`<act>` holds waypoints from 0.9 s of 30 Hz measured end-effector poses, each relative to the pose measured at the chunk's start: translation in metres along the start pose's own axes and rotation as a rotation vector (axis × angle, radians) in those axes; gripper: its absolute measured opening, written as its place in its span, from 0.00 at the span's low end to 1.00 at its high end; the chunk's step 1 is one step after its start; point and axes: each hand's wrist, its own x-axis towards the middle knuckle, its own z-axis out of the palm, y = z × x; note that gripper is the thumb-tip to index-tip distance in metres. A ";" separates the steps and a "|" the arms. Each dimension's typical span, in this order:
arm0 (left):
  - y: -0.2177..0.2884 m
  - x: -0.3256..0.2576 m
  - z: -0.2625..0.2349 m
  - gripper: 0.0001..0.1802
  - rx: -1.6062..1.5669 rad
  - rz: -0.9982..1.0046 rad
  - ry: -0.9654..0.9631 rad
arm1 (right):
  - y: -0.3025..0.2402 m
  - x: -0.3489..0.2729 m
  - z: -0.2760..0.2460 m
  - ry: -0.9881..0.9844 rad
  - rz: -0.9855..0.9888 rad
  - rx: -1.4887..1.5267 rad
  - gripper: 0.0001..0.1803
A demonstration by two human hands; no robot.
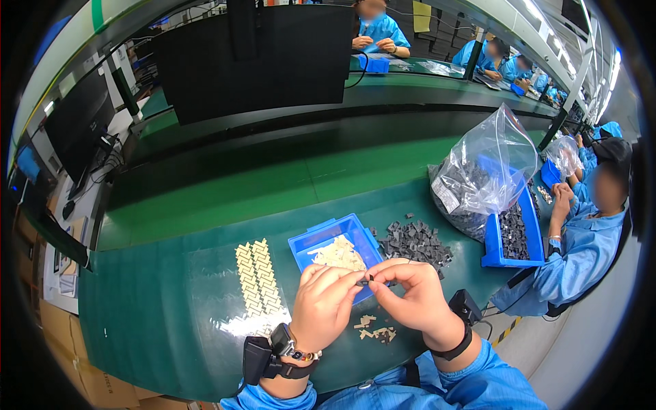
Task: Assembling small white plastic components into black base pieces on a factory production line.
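My left hand (326, 301) and my right hand (415, 294) meet over the front of the green bench, fingertips pinched together. Between them is a small black part (365, 280), mostly covered by the fingers, and both hands grip it. Just beyond, a blue tray (321, 237) holds a heap of cream-coloured strips (339, 254). A loose pile of small dark grey pieces (415, 244) lies to the right of that tray. Below the hands are some scattered cream strips (369, 329). Two columns of cream pieces in a zigzag layout (258, 280) lie to the left.
A clear plastic bag of dark parts (465, 184) leans against a blue bin (512, 262) of black pieces at the right. A co-worker in blue (581, 239) sits beyond it. A black monitor (253, 68) hangs over the bench's far side, with more workers behind.
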 end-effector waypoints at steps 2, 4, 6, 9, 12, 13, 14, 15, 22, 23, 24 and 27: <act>0.000 0.000 0.000 0.12 0.003 0.000 0.002 | -0.003 0.001 0.000 -0.011 0.008 -0.011 0.04; -0.001 0.000 0.000 0.12 0.005 0.000 0.003 | -0.004 0.001 0.001 -0.012 0.031 -0.012 0.03; -0.001 0.000 0.000 0.12 -0.005 0.001 0.007 | -0.006 0.002 0.000 -0.013 0.026 -0.029 0.03; -0.002 0.000 0.001 0.12 -0.003 0.001 0.006 | -0.007 0.003 0.000 -0.014 0.022 -0.049 0.04; -0.001 -0.001 0.000 0.12 0.003 -0.004 -0.005 | -0.007 0.002 0.001 -0.016 0.032 -0.037 0.04; -0.001 -0.001 0.000 0.12 0.002 -0.003 -0.007 | -0.007 0.001 0.001 -0.017 0.041 -0.026 0.04; -0.001 -0.001 0.001 0.12 0.006 0.001 -0.008 | -0.006 0.001 0.001 -0.015 0.043 -0.025 0.04; -0.001 0.000 0.001 0.12 0.010 0.005 -0.009 | -0.004 0.001 0.001 -0.012 0.018 -0.037 0.04; 0.000 0.001 -0.001 0.12 0.000 -0.003 -0.017 | -0.003 0.001 0.001 -0.010 -0.001 -0.038 0.04; 0.001 0.001 -0.001 0.12 -0.002 0.000 -0.017 | -0.004 0.001 0.001 -0.011 0.000 -0.038 0.04; 0.001 0.001 -0.001 0.12 -0.004 0.003 -0.017 | -0.005 0.001 0.001 -0.012 0.007 -0.041 0.04; 0.000 0.001 -0.001 0.12 -0.003 0.006 -0.025 | -0.004 0.001 0.001 -0.013 0.011 -0.041 0.04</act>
